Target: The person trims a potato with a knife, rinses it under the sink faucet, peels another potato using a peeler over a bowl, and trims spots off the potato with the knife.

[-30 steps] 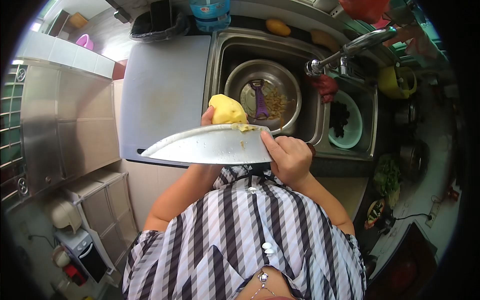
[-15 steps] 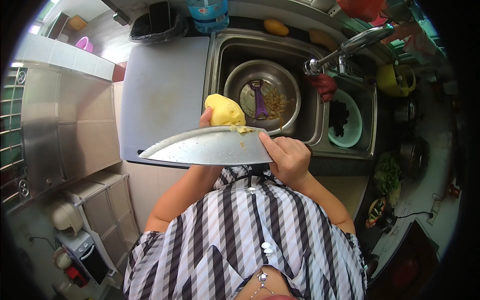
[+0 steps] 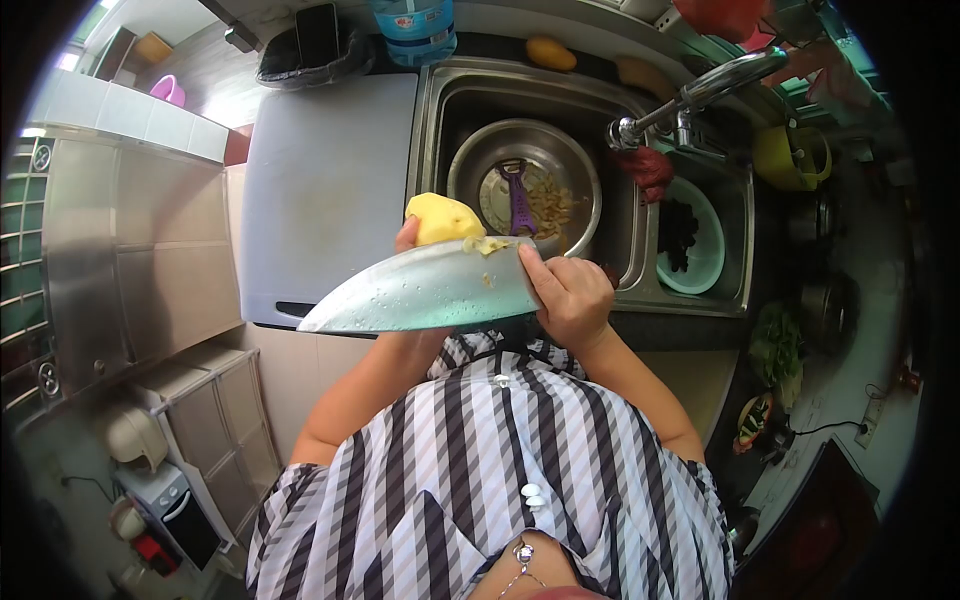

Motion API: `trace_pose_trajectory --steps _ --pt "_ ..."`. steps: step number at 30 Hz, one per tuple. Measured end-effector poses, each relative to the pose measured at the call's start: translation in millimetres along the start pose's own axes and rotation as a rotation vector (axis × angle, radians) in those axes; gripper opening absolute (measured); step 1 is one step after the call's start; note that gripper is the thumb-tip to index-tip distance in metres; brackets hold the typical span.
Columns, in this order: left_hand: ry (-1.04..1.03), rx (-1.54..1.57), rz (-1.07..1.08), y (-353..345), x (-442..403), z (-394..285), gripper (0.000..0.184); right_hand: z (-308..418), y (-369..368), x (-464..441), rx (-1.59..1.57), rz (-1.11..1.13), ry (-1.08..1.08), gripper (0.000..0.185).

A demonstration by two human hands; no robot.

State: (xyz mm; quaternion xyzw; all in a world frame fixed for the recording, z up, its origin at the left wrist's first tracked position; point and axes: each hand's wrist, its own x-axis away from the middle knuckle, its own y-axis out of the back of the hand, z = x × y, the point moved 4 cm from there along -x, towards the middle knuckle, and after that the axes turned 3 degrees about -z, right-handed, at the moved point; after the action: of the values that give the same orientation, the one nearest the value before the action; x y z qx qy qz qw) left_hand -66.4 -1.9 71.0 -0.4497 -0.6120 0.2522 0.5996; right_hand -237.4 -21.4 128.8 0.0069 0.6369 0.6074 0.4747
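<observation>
The left hand holds a peeled potato; only a digit shows at its 9 o'clock side, the rest being hidden behind the blade. The right hand, at 4 o'clock from the potato, is closed around the handle end of a broad knife, a digit pressed on the blade near its heel. The blade overlaps the potato's 6 o'clock side, its tip out at 8 o'clock; whether the edge touches the flesh, I cannot tell. Scraps of peel cling by the upper edge.

Outward from the potato, a metal basin sits between 2 and 3 o'clock inside the sink, with a purple peeler and peelings in it. The board lies at 9 to 10 o'clock. Farther off stand the bottle at 12, the tap at 2, and a pale green bowl at 3, holding something dark.
</observation>
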Motion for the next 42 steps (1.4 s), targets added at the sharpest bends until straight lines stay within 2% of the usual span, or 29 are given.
trace_pose_trajectory --steps 1,2,4,5,8,9,12,15,18,20,22,23,26,27,29,31,33,35,36,40,42 --pt "0.004 0.034 0.052 -3.9 2.2 -1.1 0.052 -5.7 -2.0 0.7 0.021 0.021 -0.006 0.039" --pt "-0.12 0.155 -0.147 -0.2 -0.7 1.3 0.052 -16.0 -6.4 2.8 0.077 -0.001 -0.065 0.036" --pt "-0.007 0.121 0.168 -11.3 11.4 -6.6 0.054 -49.2 -12.7 12.6 0.169 0.012 -0.217 0.033" --pt "0.007 0.133 0.149 -11.8 14.8 -7.7 0.056 -64.5 -12.6 17.7 0.118 -0.052 -0.296 0.03" --pt "-0.035 0.166 0.034 -8.0 13.5 -10.6 0.055 -87.8 -16.3 35.8 -0.101 -0.131 -0.576 0.023" --pt "-0.008 0.2 0.081 -6.4 12.5 -10.6 0.053 -88.2 -16.3 36.4 -0.18 -0.143 -0.679 0.022" --pt "-0.03 0.213 0.049 2.6 10.6 -11.5 0.052 -79.6 -28.2 42.9 -0.726 -0.042 -1.087 0.022" --pt "-0.092 0.149 -0.013 3.8 13.9 -17.8 0.053 -64.6 -36.9 41.3 -0.811 0.034 -1.181 0.021" --pt "-0.148 0.09 -0.01 3.4 16.2 -24.3 0.054 -50.3 -34.1 31.1 -0.609 0.069 -0.927 0.021" --pt "-0.176 0.058 0.01 6.9 19.4 -26.4 0.053 -34.7 -22.8 15.7 -0.48 0.037 -0.646 0.024" --pt "-0.204 0.006 0.042 5.4 13.3 -25.0 0.051 -20.4 -5.4 -10.2 -0.366 0.002 -0.363 0.03" --pt "-0.184 0.033 0.079 3.4 13.2 -25.0 0.05 -11.3 3.1 -20.9 -0.35 0.077 -0.326 0.038" --pt "-0.156 0.084 0.163 -4.3 12.8 -28.7 0.046 2.3 2.3 -35.6 -0.399 0.126 -0.268 0.041" --pt "-0.17 0.075 0.171 -9.6 15.1 -33.3 0.045 2.5 -4.8 -37.5 -0.485 0.083 -0.312 0.033" --pt "-0.225 -0.053 0.17 -11.4 18.2 -43.7 0.049 -5.3 -22.1 -32.4 -0.561 0.136 -0.535 0.028" --pt "-0.242 -0.039 0.091 3.5 19.9 -53.5 0.053 -12.5 -36.9 -31.7 -0.621 0.189 -0.762 0.023" --pt "-0.247 -0.021 -0.013 17.4 26.0 -66.8 0.058 -8.3 -42.3 -38.0 -0.555 0.219 -0.782 0.023" --pt "-0.306 -0.036 -0.09 22.7 31.5 -77.6 0.057 -3.4 -50.7 -41.4 -0.552 0.257 -0.759 0.022" --pt "-0.324 -0.052 -0.138 11.9 21.0 -59.7 0.057 -24.2 -42.8 -31.1 -0.58 0.261 -0.748 0.022" --pt "-0.27 0.02 -0.034 9.9 19.6 -60.4 0.058 -20.0 -42.7 -38.5 -0.448 0.123 -0.574 0.027" --pt "-0.272 0.029 -0.012 10.0 20.1 -60.2 0.058 -26.9 -53.2 -44.9 -0.259 0.113 -0.463 0.033"
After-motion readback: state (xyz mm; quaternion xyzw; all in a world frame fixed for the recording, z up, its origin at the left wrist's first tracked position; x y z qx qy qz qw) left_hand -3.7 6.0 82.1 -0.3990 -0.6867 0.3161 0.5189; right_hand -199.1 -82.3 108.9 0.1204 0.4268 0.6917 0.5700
